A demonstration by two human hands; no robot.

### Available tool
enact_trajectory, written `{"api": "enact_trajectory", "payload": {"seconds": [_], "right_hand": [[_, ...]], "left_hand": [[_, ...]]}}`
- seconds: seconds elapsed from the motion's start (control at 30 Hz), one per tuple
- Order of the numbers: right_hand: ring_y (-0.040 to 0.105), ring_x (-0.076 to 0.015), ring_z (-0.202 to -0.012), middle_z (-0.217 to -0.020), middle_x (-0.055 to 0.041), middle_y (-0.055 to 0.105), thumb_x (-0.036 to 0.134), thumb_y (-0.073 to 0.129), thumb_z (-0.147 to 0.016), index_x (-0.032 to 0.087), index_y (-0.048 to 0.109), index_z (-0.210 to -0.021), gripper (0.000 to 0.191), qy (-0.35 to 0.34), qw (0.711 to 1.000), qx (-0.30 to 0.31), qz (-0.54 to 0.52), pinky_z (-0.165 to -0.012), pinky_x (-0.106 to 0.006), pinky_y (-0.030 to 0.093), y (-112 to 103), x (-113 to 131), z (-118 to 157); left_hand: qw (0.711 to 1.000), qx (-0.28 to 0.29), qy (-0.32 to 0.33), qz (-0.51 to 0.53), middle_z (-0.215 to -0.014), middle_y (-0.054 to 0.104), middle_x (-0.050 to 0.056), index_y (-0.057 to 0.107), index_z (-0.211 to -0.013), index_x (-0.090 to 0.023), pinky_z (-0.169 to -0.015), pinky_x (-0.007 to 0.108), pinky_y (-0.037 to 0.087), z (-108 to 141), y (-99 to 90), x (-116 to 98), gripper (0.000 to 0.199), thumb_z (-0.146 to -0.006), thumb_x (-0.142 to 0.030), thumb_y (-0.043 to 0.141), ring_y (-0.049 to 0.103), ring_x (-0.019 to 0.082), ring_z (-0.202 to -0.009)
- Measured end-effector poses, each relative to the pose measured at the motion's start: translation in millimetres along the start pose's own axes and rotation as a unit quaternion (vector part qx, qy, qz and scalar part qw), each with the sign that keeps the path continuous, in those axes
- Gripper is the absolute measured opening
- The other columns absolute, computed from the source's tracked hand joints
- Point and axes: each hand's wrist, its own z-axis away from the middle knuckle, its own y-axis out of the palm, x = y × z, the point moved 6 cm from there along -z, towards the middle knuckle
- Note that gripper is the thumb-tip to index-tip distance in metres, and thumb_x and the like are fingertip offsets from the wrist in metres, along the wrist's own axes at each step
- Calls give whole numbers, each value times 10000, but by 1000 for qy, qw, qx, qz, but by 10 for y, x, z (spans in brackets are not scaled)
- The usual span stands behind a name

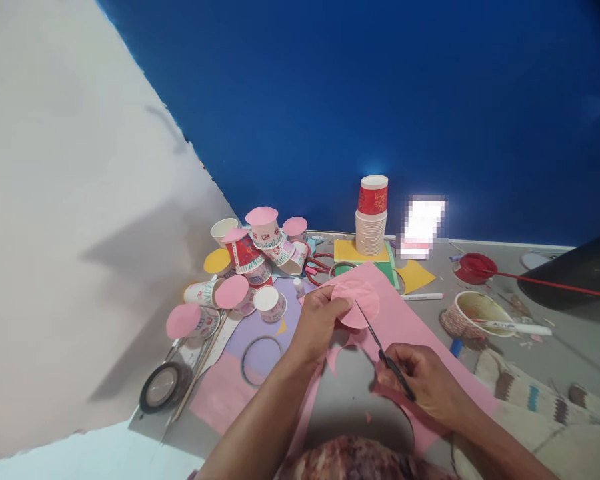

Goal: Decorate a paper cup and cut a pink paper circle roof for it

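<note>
Between the thumb and fingers of my left hand [321, 325] is a round pink paper disc [363, 301], held up above the table. My right hand [420, 380] grips a pair of black-handled scissors [391, 367]. Their blades point up and left, and the tips lie against the disc near its middle; I cannot tell whether they cut into it. Under both hands spreads a large pink paper sheet [425, 333] with a curved piece cut out of its near side.
At the left stand decorated paper cups [267, 257], several topped with pink discs. A cup stack [371, 230] rises at the back. Tape rolls [161, 387] lie front left. On the right are a paint-stained cup [460, 313], a white marker [525, 328], a red dish [473, 267] and a patterned cloth [530, 407].
</note>
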Motion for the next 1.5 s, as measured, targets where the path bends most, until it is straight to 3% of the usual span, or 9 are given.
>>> {"api": "enact_trajectory", "payload": {"seconds": [0.3,0.67,0.93,1.03,1.13,1.27,1.37,1.5], "right_hand": [[403,-137,-589,-578,40,429,644,832,-635,228,454,-560,567,8,1000,-11,-10,-531,-261,405,11,-6,6],[562,-168,-606,-650,-31,692,632,882,-611,206,597,-593,513,14,998,33,-59,-573,-281,471,39,-5,8],[583,-177,-617,-660,-25,687,619,874,-645,215,580,-603,501,-1,998,33,-50,-598,-292,486,39,-11,14],[557,-174,-616,-622,-1,629,613,803,-720,228,536,-602,483,-20,1000,6,17,-580,-286,436,10,-43,0],[502,-163,-587,-595,7,580,534,720,-822,230,528,-613,416,-62,982,-74,160,-569,-297,367,-80,-80,-14],[661,-240,-775,-851,-61,741,451,712,-877,220,716,-906,233,-127,934,-147,298,-718,-347,466,-129,-119,-7],[702,-309,-1018,-1082,-112,761,388,765,-865,215,732,-1083,280,-150,914,-136,353,-884,-394,506,-78,-123,-2],[683,-317,-1048,-1134,-132,710,287,769,-850,206,707,-1112,282,-98,905,-98,402,-899,-397,500,-14,-91,1]], "left_hand": [[999,14,-8,29,-599,560,-15,628,-623,-149,-575,239,402,-6,19,4,203,-606,-267,792,473,99,-558],[998,9,-28,58,-613,580,-23,655,-669,-141,-576,242,418,4,9,-18,243,-543,-269,818,479,91,-554],[995,3,-55,87,-637,613,-14,666,-676,-137,-581,241,446,-9,-30,68,230,-531,-227,820,520,92,-560],[995,-11,-38,91,-665,635,-2,692,-696,-126,-616,236,456,-26,-54,50,240,-528,-231,827,544,93,-595],[996,-43,24,69,-687,648,-2,712,-739,-126,-622,219,441,-22,-110,-51,245,-565,-256,825,540,87,-621],[992,-92,81,9,-532,479,-83,620,-708,-161,-478,191,260,49,-188,-203,276,-648,-321,837,343,33,-465],[993,-77,82,18,-561,488,-99,592,-762,-173,-448,172,228,89,-159,-246,374,-633,-365,886,313,6,-418],[996,-48,63,43,-630,558,-89,604,-822,-168,-409,160,281,81,-91,-168,413,-603,-333,913,402,9,-396]]}}
